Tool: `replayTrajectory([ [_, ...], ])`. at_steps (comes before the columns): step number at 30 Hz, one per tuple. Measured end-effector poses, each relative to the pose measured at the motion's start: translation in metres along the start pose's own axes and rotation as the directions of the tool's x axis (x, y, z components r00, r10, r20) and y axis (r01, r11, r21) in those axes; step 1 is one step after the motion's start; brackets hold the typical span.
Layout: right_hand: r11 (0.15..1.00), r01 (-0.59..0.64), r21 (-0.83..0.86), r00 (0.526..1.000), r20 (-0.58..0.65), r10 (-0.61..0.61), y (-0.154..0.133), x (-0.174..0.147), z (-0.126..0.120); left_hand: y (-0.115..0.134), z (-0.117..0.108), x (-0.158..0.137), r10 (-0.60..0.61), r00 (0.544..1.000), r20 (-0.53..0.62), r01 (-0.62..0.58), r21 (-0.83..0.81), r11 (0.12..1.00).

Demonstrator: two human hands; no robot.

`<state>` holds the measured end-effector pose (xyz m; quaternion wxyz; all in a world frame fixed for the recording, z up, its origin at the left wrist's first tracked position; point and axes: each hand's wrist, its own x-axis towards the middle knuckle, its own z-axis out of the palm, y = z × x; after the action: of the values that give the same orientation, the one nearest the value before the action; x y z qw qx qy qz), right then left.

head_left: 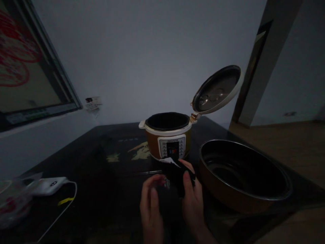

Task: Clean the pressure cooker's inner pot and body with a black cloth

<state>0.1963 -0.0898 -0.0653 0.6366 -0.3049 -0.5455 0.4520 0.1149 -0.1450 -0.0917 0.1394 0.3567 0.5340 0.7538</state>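
Note:
My right hand (192,189) is closed round a black thing (175,173) with a white flap at its top; the dim light hides its kind. To the left of it, my left hand (151,200) is half curled, with thumb and fingers apart and nothing plainly held. A small pale patch shows near those fingertips. Just beyond both hands stands an electric pressure cooker (152,142), brown and white, its control panel facing me. Its lid (220,89) is raised and tilted to the right, and the inside of the pot looks dark.
A large brown pot (215,186) with a black inside stands at the right of the dark table (106,196). On the left lie a white power strip (49,185) with a cable, a yellow strip (65,201) and a clear plastic bag (15,206). A wall (142,61) rises behind.

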Motion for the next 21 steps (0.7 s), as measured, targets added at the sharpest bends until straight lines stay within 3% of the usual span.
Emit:
replayTrajectory([
  [5, 0.981, 0.181, -0.062, 0.958, 0.236, -0.162, 0.019, -0.006, 0.018, -0.026, 0.006, 0.011, -0.136, 0.988, 0.078, 0.132, 0.05, 0.99],
  [9, 0.961, 0.261, -0.088, 0.891, 0.404, -0.205, 0.035, -0.012, 0.02, -0.04, 0.006, 0.017, -0.204, 0.978, 0.052, 0.203, 0.031, 0.979],
  [14, 0.942, 0.308, -0.135, 0.832, 0.519, -0.197, 0.053, -0.003, 0.016, -0.041, 0.015, 0.034, -0.314, 0.948, 0.041, 0.317, -0.096, 0.944],
  [16, 0.935, 0.329, -0.131, 0.811, 0.546, -0.209, 0.057, 0.004, 0.012, -0.04, 0.019, 0.04, -0.423, 0.906, 0.018, 0.421, -0.15, 0.895],
  [18, 0.934, 0.338, -0.119, 0.792, 0.571, -0.214, 0.06, 0.012, 0.006, -0.037, 0.023, 0.047, -0.549, 0.835, -0.044, 0.524, -0.243, 0.817],
  [21, 0.96, 0.261, -0.101, 0.828, 0.534, -0.169, 0.062, 0.019, -0.003, -0.028, 0.027, 0.065, -0.66, 0.74, -0.13, 0.559, -0.427, 0.711],
])
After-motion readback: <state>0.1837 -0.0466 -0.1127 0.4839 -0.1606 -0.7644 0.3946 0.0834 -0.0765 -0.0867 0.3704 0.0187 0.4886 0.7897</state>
